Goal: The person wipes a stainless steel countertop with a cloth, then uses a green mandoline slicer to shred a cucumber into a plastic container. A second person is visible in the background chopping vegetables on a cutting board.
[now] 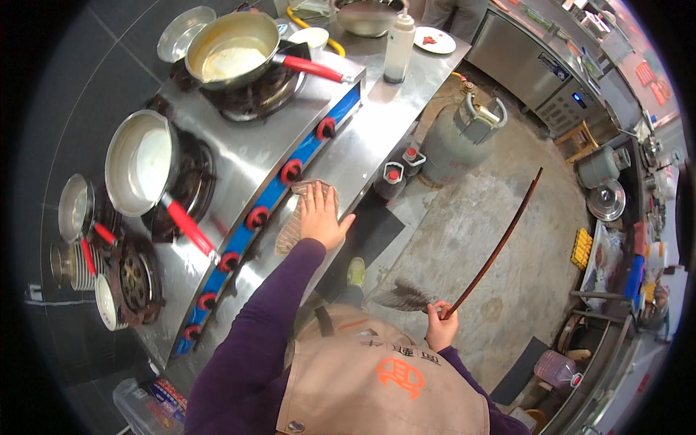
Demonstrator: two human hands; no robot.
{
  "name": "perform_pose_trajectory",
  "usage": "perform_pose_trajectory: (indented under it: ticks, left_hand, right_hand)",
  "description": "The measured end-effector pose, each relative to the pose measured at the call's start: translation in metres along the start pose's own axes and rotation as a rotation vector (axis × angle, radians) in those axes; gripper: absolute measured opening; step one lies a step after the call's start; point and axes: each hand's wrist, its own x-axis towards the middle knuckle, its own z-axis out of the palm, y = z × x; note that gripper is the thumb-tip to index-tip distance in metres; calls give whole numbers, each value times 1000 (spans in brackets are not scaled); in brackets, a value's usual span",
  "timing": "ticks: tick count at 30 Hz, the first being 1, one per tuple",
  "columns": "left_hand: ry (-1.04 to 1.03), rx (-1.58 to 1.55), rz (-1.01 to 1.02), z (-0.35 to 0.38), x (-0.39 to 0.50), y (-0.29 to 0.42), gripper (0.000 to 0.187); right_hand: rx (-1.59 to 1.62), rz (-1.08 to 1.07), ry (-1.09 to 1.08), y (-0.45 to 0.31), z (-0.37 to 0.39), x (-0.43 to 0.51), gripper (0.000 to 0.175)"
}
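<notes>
My left hand [321, 217] lies flat, fingers apart, on a striped brown cloth [289, 232]. The cloth is on the steel ledge in front of the stove's blue control strip [273, 194] with its red knobs. My right hand [441, 326], at the right of my apron, is closed around a pair of long dark wooden chopsticks [503, 239] that point up and away over the floor. A dark mesh-like thing [405, 296], blurred, hangs from the same hand; its exact kind is unclear.
A deep pan [234, 51] and a second pan [142, 163], both red-handled, sit on the burners. On the counter stand a squeeze bottle [399, 49] and a white plate [435, 41]. A gas cylinder [454, 141] and capped jugs [390, 182] stand on the floor beside it.
</notes>
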Motion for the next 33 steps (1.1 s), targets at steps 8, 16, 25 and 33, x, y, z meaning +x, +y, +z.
perform_pose_trajectory:
  ticks: [8,16,25,33]
  left_hand:
    - [29,-50,105,24,132,62,80]
    - [54,-55,131,49,251,118,80]
    - [108,-59,104,65,348,165,74]
    - [88,-77,-80,34,241,120,61]
  right_hand:
    - [-53,4,139,-27,21,86,20]
    - [-1,16,164,-45,21,176,20]
    - [-60,-15,-75,-71,-2,322,27]
    - [-32,-24,-356,-79,6,394,26]
